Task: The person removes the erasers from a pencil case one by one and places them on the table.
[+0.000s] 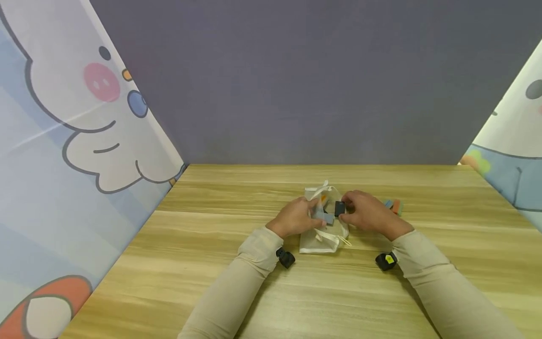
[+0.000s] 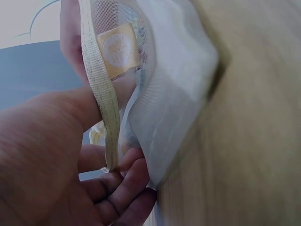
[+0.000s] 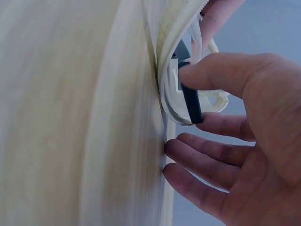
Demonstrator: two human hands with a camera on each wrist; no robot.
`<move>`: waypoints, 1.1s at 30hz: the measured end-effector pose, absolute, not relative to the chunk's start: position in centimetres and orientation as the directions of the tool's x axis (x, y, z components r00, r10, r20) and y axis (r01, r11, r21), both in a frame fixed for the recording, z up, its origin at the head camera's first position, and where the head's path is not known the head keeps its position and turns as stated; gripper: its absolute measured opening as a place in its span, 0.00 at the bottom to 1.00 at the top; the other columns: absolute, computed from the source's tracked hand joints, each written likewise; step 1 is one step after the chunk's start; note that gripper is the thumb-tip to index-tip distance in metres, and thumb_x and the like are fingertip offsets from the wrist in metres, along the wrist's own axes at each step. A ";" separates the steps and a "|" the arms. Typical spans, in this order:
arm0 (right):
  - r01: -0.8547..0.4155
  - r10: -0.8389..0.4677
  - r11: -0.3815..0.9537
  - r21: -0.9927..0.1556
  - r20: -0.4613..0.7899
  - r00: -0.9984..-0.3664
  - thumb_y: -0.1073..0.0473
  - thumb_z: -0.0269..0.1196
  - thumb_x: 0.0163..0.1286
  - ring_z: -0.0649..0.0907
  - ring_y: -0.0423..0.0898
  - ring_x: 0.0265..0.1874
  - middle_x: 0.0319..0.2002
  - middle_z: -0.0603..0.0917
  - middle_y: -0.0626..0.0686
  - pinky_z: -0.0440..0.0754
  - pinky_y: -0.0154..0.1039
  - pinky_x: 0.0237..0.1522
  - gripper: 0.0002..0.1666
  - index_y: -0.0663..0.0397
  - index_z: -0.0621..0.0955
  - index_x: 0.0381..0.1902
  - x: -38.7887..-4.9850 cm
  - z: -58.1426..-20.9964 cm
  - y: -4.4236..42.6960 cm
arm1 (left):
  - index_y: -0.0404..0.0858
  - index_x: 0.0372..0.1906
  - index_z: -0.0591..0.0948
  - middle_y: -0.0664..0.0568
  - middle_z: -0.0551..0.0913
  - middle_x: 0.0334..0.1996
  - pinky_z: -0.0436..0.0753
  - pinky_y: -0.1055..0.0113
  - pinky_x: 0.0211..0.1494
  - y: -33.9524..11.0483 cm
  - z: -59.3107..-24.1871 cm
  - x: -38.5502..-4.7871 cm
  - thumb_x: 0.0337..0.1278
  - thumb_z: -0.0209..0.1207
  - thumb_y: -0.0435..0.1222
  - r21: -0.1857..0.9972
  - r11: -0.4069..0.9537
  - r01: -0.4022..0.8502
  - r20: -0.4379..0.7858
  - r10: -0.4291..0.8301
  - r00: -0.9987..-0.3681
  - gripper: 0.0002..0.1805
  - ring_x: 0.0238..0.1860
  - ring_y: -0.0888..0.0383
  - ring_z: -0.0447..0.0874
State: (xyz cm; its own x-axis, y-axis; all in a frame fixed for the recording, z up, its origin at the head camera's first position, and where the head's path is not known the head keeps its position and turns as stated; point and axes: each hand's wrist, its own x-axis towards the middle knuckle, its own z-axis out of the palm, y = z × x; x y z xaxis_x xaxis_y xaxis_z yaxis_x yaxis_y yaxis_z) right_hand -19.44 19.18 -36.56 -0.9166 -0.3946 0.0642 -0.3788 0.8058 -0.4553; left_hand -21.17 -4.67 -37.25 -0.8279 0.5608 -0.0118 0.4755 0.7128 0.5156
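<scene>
A white mesh zip bag (image 1: 311,245) lies on the wooden table with its mouth spread toward the right. My left hand (image 1: 296,217) holds the bag's zipped edge (image 2: 104,94), thumb inside and fingers curled at the edge. With thumb and forefinger, my right hand (image 1: 367,213) pinches a small dark flat rectangular block (image 1: 340,208) at the bag's mouth. The same block (image 3: 192,101) appears edge-on in the right wrist view. Within the bag are a grey piece (image 1: 328,218) and a yellow-orange square (image 2: 117,49) with a round white label.
Small blue, orange and green pieces (image 1: 396,206) lie on the table (image 1: 237,197) just beyond my right wrist. A grey panel (image 1: 296,84) rises behind the table, and cartoon-printed sheets (image 1: 72,94) hang on both sides. Each wrist wears a black camera (image 1: 285,258).
</scene>
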 end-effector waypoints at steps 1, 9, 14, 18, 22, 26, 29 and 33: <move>-0.378 -0.392 0.807 -0.453 0.068 -0.918 0.52 0.68 0.68 0.83 0.59 0.49 0.51 0.81 0.62 0.80 0.57 0.47 0.27 0.66 0.77 0.57 -19.4 -36.6 19.3 | 0.41 0.76 0.66 0.53 0.75 0.39 0.72 0.71 0.27 -4.6 -37.3 -21.2 0.60 0.68 0.52 0.509 0.712 0.484 -0.010 0.567 -0.824 0.43 0.26 0.61 0.72; -0.389 -0.397 0.792 -0.471 0.086 -0.914 0.47 0.68 0.69 0.85 0.58 0.47 0.51 0.82 0.62 0.83 0.51 0.40 0.30 0.65 0.78 0.56 -19.3 -36.7 19.9 | 0.42 0.76 0.65 0.53 0.74 0.39 0.73 0.71 0.27 -4.4 -37.4 -21.5 0.60 0.68 0.51 0.512 0.711 0.482 -0.016 0.568 -0.823 0.43 0.28 0.60 0.73; -0.380 -0.394 0.768 -0.516 0.087 -0.915 0.47 0.68 0.69 0.85 0.58 0.47 0.52 0.81 0.63 0.84 0.49 0.38 0.28 0.64 0.78 0.55 -19.2 -36.5 20.3 | 0.42 0.76 0.65 0.53 0.74 0.39 0.74 0.71 0.29 -4.2 -37.6 -21.6 0.60 0.68 0.52 0.507 0.720 0.474 -0.018 0.558 -0.829 0.43 0.29 0.60 0.73; -0.373 -0.383 0.762 -0.529 0.096 -0.919 0.48 0.68 0.69 0.86 0.57 0.46 0.51 0.82 0.63 0.84 0.49 0.38 0.27 0.64 0.78 0.54 -19.1 -36.4 20.6 | 0.42 0.76 0.65 0.54 0.75 0.39 0.74 0.71 0.30 -4.0 -37.5 -21.6 0.59 0.68 0.52 0.502 0.726 0.470 -0.019 0.552 -0.833 0.44 0.30 0.61 0.74; -0.373 -0.371 0.770 -0.517 0.113 -0.922 0.49 0.68 0.69 0.86 0.56 0.44 0.50 0.82 0.63 0.84 0.51 0.39 0.27 0.65 0.78 0.55 -19.1 -36.3 21.0 | 0.43 0.76 0.65 0.53 0.75 0.39 0.74 0.70 0.29 -4.0 -37.4 -21.7 0.60 0.68 0.52 0.504 0.724 0.472 -0.019 0.555 -0.831 0.43 0.29 0.60 0.74; -0.371 -0.354 0.785 -0.496 0.131 -0.926 0.47 0.68 0.69 0.86 0.55 0.43 0.49 0.82 0.62 0.83 0.52 0.40 0.28 0.65 0.79 0.55 -19.2 -36.0 21.3 | 0.44 0.76 0.66 0.54 0.74 0.38 0.74 0.70 0.28 -4.0 -37.4 -21.9 0.60 0.67 0.53 0.505 0.724 0.470 -0.024 0.556 -0.831 0.43 0.28 0.60 0.74; -0.357 -0.335 0.802 -0.479 0.134 -0.933 0.45 0.67 0.68 0.85 0.54 0.43 0.48 0.83 0.60 0.83 0.52 0.39 0.30 0.63 0.79 0.56 -19.4 -35.6 21.4 | 0.45 0.77 0.66 0.54 0.74 0.38 0.74 0.70 0.28 -4.0 -37.3 -21.9 0.60 0.67 0.53 0.500 0.728 0.469 -0.025 0.554 -0.832 0.43 0.28 0.60 0.74; -0.343 -0.325 0.811 -0.474 0.124 -0.938 0.43 0.67 0.68 0.85 0.54 0.43 0.47 0.84 0.59 0.82 0.54 0.40 0.31 0.62 0.79 0.57 -19.5 -35.3 21.6 | 0.44 0.77 0.65 0.54 0.75 0.38 0.74 0.70 0.29 -4.0 -37.4 -22.0 0.61 0.67 0.53 0.496 0.729 0.472 -0.022 0.554 -0.832 0.43 0.28 0.60 0.74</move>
State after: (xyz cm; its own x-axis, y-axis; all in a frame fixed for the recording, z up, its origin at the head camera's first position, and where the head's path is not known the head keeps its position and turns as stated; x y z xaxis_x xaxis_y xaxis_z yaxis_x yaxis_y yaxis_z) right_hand -19.47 21.62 -35.29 -0.9377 -0.3248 0.1236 -0.3434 0.8108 -0.4741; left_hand -21.99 -4.03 -37.40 -0.8320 0.5544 -0.0222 0.4722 0.7286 0.4962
